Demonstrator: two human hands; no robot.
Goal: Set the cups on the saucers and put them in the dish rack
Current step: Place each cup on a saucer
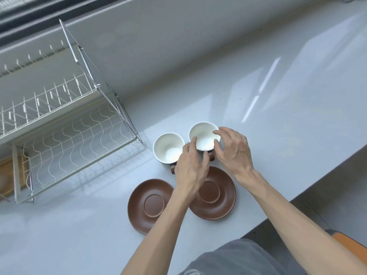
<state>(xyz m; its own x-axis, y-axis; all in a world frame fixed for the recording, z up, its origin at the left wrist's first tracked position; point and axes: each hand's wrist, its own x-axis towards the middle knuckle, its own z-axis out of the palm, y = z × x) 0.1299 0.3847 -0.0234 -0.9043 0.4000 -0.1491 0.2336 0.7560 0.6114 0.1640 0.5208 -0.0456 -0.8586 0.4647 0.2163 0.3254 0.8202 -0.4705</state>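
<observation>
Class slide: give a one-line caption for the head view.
Both hands, left and right, close on one white cup above two brown saucers.

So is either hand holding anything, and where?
Both the left hand and right hand grip the right cup by its rim, on opposite sides.

The bench (258, 120) is a pale grey, smooth, glossy surface that mirrors streaks of window light. The dish rack (65, 139) is thin wire, white-coated on its shelves, with bare shiny metal rods forming its frame. Beneath its left end lies a wooden board (7, 175), light and matt. The two saucers (151, 205) (220, 197) look ceramic, brown with a smooth satin glaze and a soft sheen. The two cups (168, 147) (203, 135) are glazed white inside, smooth and slightly glossy, with dark brown outsides and handles. The person's trousers (248, 261) are grey, matt woven cloth.
</observation>
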